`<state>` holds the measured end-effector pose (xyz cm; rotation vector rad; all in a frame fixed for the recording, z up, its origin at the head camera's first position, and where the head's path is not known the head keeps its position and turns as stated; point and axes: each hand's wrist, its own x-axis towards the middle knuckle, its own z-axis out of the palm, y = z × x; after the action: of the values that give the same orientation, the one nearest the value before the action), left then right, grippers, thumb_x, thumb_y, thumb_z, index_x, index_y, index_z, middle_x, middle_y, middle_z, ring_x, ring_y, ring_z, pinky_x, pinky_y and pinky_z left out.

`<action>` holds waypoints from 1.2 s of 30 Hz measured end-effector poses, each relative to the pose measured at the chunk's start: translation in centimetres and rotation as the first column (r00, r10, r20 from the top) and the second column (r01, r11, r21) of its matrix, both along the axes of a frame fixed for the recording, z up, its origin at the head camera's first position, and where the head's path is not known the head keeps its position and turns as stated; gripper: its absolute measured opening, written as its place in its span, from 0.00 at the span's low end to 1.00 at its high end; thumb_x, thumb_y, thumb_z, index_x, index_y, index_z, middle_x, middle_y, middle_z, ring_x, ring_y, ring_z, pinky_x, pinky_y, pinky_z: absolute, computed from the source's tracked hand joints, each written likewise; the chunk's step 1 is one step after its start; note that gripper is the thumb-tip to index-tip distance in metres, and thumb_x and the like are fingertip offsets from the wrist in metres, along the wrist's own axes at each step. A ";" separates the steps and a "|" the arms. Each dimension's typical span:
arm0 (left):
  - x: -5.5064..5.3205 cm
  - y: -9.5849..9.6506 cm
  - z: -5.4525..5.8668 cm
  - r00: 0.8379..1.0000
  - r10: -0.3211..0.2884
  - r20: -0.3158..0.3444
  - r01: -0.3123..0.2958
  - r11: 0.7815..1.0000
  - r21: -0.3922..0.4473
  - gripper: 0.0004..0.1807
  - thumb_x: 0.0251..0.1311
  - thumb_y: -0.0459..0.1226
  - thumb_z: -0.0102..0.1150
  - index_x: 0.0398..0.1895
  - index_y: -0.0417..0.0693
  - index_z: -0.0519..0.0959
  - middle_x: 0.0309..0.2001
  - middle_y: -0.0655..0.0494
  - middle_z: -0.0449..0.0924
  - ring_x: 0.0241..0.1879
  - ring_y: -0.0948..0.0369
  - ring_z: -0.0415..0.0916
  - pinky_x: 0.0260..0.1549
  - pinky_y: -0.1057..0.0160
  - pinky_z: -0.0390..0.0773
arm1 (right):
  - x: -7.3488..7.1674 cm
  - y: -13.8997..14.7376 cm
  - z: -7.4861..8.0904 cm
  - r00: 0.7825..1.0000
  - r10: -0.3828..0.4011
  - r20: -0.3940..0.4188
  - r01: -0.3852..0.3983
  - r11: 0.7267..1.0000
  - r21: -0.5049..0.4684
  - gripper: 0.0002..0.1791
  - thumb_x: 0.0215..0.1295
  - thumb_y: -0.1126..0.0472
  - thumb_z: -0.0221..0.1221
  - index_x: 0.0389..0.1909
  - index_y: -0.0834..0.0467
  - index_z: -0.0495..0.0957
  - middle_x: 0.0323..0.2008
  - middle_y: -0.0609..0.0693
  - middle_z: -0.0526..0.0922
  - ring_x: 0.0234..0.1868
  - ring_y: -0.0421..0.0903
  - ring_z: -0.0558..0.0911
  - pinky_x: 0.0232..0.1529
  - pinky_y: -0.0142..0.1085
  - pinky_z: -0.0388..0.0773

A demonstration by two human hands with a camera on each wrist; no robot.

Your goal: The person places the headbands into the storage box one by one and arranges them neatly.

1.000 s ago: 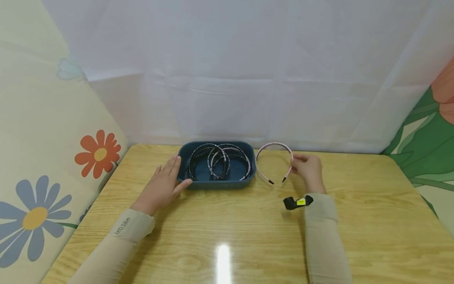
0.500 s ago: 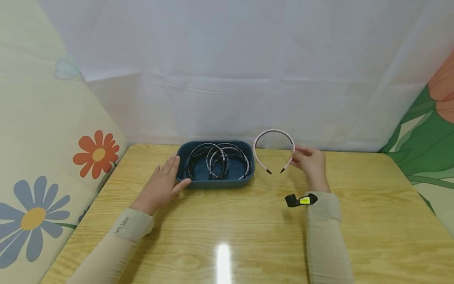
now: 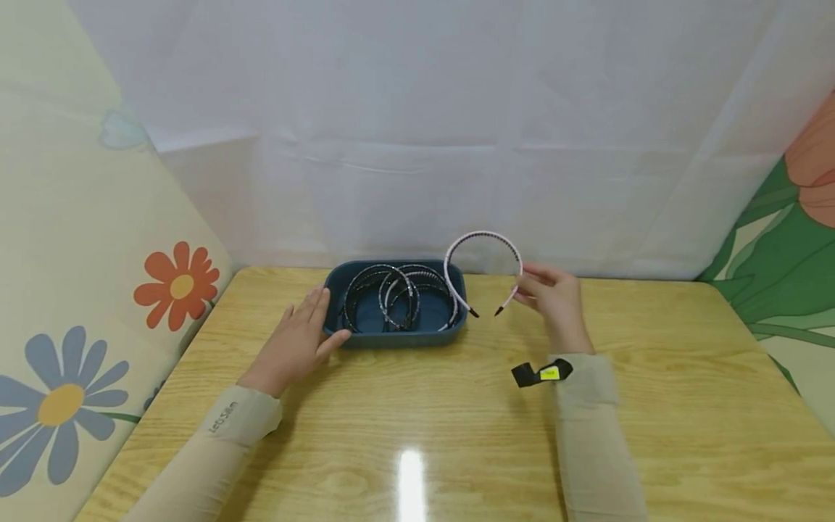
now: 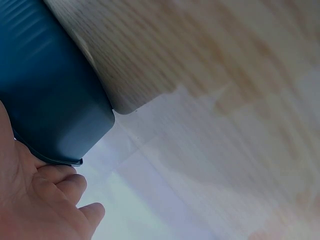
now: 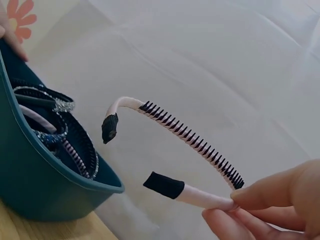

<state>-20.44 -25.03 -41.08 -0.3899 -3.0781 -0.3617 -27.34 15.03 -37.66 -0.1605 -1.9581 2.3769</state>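
Note:
My right hand (image 3: 553, 299) pinches a pale pink headband (image 3: 484, 234) by its right side, between thumb and fingers. In the right wrist view, the headband (image 5: 195, 142) shows black comb teeth along its inner side and black tips on both ends. Its left arm overlaps the right end of a dark blue bin (image 3: 398, 338) in the head view. Several headbands (image 3: 399, 296), dark glittery ones and a pink one, lie in the bin. My left hand (image 3: 293, 344) rests with fairly straight fingers against the bin's left end; the left wrist view shows fingers (image 4: 70, 185) at the bin's rim.
The bin stands on a wooden table (image 3: 483, 428) near its back edge. Behind hangs a white cloth (image 3: 417, 145). Panels with printed flowers (image 3: 65, 406) flank the table. A black strap (image 3: 541, 373) with a yellow label is on the right wrist.
The right hand has lifted the pink headband off the table and moved it left, toward the bin. The left hand has stayed at the bin's left end.

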 end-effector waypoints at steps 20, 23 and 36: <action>-0.1 0.0 -0.1 1.000 0.001 -0.006 -0.001 1.000 -0.009 0.51 0.75 0.62 0.42 0.79 0.30 0.41 0.80 0.33 0.39 0.79 0.39 0.38 0.73 0.33 0.41 | 0.6 -5.0 -1.1 0.998 0.047 -0.031 -0.050 0.995 -0.091 0.21 0.67 0.77 0.59 0.61 0.77 0.73 0.35 0.48 0.84 0.32 0.41 0.86 0.39 0.33 0.86; -0.2 0.0 -0.1 1.000 0.002 -0.003 -0.002 1.000 -0.010 0.51 0.75 0.62 0.42 0.80 0.30 0.41 0.80 0.34 0.39 0.79 0.40 0.38 0.73 0.34 0.41 | 0.7 -5.8 -1.4 0.998 0.045 -0.036 -0.048 0.995 -0.088 0.21 0.66 0.78 0.59 0.60 0.77 0.74 0.37 0.51 0.83 0.33 0.43 0.86 0.38 0.32 0.86; -0.1 0.0 -0.1 1.000 0.002 -0.002 -0.002 1.000 -0.006 0.51 0.75 0.63 0.41 0.80 0.30 0.41 0.80 0.33 0.39 0.79 0.39 0.38 0.73 0.34 0.41 | 1.6 -8.6 -2.2 0.993 0.031 -0.111 -0.037 0.998 -0.054 0.20 0.62 0.80 0.59 0.56 0.74 0.77 0.50 0.72 0.78 0.29 0.38 0.84 0.35 0.29 0.85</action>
<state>-20.56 -25.05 -41.22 -0.3871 -3.0780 -0.3523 -25.76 6.43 -39.89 0.0012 -1.8615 2.4073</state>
